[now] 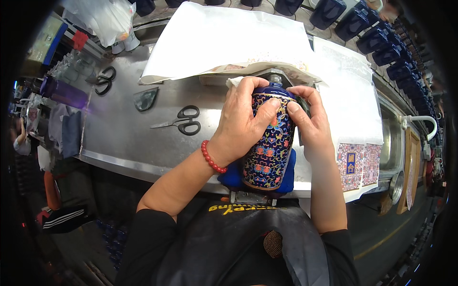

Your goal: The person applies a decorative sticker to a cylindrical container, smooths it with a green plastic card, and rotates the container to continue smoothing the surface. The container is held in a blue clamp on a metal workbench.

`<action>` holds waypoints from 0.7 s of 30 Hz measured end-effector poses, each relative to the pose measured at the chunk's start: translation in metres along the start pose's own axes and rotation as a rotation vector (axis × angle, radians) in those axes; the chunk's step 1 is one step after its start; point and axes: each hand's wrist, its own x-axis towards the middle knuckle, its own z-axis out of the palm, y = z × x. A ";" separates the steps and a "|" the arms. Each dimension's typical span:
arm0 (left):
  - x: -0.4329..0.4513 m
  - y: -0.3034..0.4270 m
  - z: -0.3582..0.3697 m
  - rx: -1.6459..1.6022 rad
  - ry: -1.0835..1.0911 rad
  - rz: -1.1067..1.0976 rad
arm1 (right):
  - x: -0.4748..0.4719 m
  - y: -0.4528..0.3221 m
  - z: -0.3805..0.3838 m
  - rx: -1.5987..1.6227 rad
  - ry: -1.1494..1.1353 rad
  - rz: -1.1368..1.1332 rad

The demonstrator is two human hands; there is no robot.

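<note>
A dark blue glass bottle [268, 153] with a colourful floral pattern lies on a blue cloth pad [290, 168], its clear threaded neck [275, 79] pointing away from me. My left hand [247, 116] wraps the bottle's left side, thumb pressed on the pattern near the shoulder. A bit of white cloth [234, 82] shows by its fingers. On the opposite side, my right hand [310, 119] holds the shoulder between thumb and fingers. The bottle's underside is hidden. Behind the neck, a large white sheet [232, 39] with printed patterns on its turned edge spreads over the steel table [118, 121].
Black-handled scissors [188, 121] and a dark flat scraper-like piece [146, 99] lie left of my hands. A second pair of scissors [104, 80] is farther left, near a purple bottle [64, 93]. Patterned decal sheets [350, 166] and a sink [390, 143] are rightward. Blue bottles [327, 12] line the back.
</note>
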 end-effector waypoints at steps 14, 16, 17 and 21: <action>0.008 0.006 -0.004 -0.132 0.001 -0.110 | 0.009 0.000 0.005 0.194 0.014 0.080; 0.010 0.006 -0.002 -0.064 0.003 -0.113 | 0.010 -0.001 0.005 0.175 0.015 0.086; 0.011 0.006 -0.001 -0.065 0.009 -0.112 | 0.011 -0.001 0.005 0.177 0.015 0.094; 0.011 0.006 0.001 -0.091 0.019 -0.130 | 0.012 -0.002 0.005 0.188 0.024 0.099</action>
